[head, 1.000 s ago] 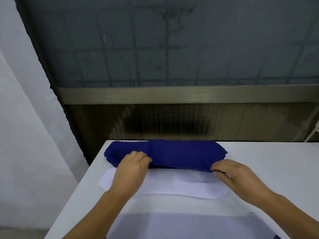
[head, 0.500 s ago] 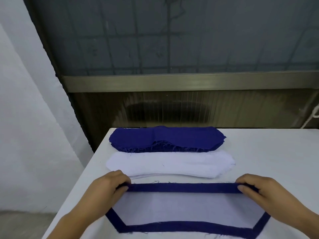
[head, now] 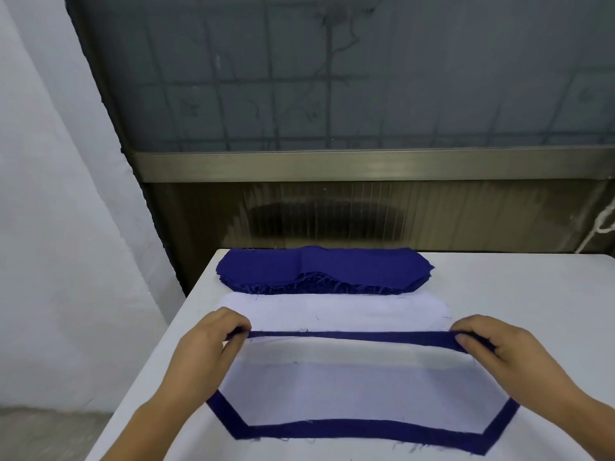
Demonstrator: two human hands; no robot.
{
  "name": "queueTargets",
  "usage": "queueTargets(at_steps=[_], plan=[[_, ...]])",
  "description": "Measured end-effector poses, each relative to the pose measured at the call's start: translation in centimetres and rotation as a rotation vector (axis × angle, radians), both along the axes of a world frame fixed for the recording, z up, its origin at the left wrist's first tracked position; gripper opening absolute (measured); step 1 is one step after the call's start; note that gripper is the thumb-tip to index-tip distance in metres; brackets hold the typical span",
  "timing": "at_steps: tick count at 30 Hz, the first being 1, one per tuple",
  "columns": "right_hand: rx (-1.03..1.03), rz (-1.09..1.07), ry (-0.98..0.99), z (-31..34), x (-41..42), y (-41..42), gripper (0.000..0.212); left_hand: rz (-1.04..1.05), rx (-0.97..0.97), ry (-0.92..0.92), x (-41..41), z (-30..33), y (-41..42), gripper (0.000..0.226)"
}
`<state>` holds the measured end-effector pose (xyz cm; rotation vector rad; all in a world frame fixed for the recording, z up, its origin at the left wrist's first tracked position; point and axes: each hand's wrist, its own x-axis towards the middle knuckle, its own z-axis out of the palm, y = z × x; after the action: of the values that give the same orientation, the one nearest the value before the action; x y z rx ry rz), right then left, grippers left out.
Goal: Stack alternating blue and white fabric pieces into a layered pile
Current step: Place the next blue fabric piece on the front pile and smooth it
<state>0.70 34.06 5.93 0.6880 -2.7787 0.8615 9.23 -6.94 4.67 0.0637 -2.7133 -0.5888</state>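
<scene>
A stack of dark blue fabric pieces [head: 324, 269] lies at the table's far edge. A stack of white pieces [head: 332, 311] lies just in front of it. Nearest me is the layered pile [head: 359, 394], white on top with a blue border [head: 362, 430] showing around it. My left hand [head: 206, 347] pinches the left end of the pile's far blue edge [head: 349, 336]. My right hand [head: 499, 351] pinches the right end. That edge is stretched taut between them and raised slightly off the pile.
All of it rests on a white table [head: 532, 294]; its left edge runs close to my left arm. Behind it stand a dark ribbed panel and a metal rail [head: 366, 164]. A white cord [head: 602, 224] hangs at the far right.
Both hands left the far blue stack and came toward me, holding a blue edge over the near pile. Since half a second ago that edge has lifted slightly.
</scene>
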Motion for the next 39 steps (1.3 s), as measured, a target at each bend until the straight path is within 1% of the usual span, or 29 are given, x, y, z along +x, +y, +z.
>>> queueTargets(at_steps=[3,6,9,11,13,15,18,21,23,26,29,33,34,37,39], plan=[[0.031,0.009,-0.028,-0.7,0.0,0.4,0.029,-0.07,0.008,-0.047,0.2,-0.5,-0.2,0.023],[0.012,0.01,-0.076,-0.3,-0.5,0.4,0.031,-0.121,-0.006,-0.107,-0.3,-0.1,-0.4,0.027],[0.017,0.024,-0.091,0.7,-1.1,0.1,0.029,-0.078,0.001,-0.068,-0.9,0.9,-0.5,0.027],[-0.012,0.027,-0.016,0.8,-1.2,0.1,0.028,-0.047,0.041,-0.004,-1.0,1.4,-0.6,0.026],[-0.043,0.021,0.109,0.6,-0.7,0.3,0.025,-0.055,0.025,0.049,-0.5,1.3,-0.8,0.025],[-0.025,0.082,0.234,-0.5,0.2,0.9,0.02,-0.134,-0.025,0.085,0.6,0.6,-1.0,0.022],[0.074,0.208,0.313,-3.0,2.2,1.7,0.05,-0.336,-0.118,0.104,2.9,-1.6,-1.2,0.019],[0.135,0.274,0.353,-4.9,3.3,2.0,0.061,-0.387,-0.12,0.02,4.0,-3.5,-1.3,0.022],[0.143,0.268,0.363,-5.0,3.6,1.6,0.062,-0.393,-0.093,-0.003,4.2,-4.0,-1.4,0.022],[0.179,0.251,0.372,-4.6,4.0,1.1,0.052,-0.388,-0.11,-0.02,4.5,-3.7,-1.5,0.025],[0.225,0.267,0.398,-5.1,4.3,1.1,0.065,-0.38,-0.125,-0.039,4.9,-3.7,-1.4,0.027],[0.186,0.27,0.385,-5.5,4.6,1.0,0.061,-0.336,-0.102,-0.012,5.4,-4.0,-1.0,0.019],[0.183,0.273,0.406,-5.6,4.6,0.9,0.061,-0.328,-0.112,-0.003,5.4,-4.0,-0.9,0.017],[0.206,0.283,0.495,-5.7,4.5,0.4,0.065,-0.308,-0.149,0.004,5.4,-4.1,-0.8,0.027],[0.223,0.28,0.571,-6.1,4.5,0.3,0.069,-0.287,-0.168,0.019,5.2,-4.2,-0.8,0.029]])
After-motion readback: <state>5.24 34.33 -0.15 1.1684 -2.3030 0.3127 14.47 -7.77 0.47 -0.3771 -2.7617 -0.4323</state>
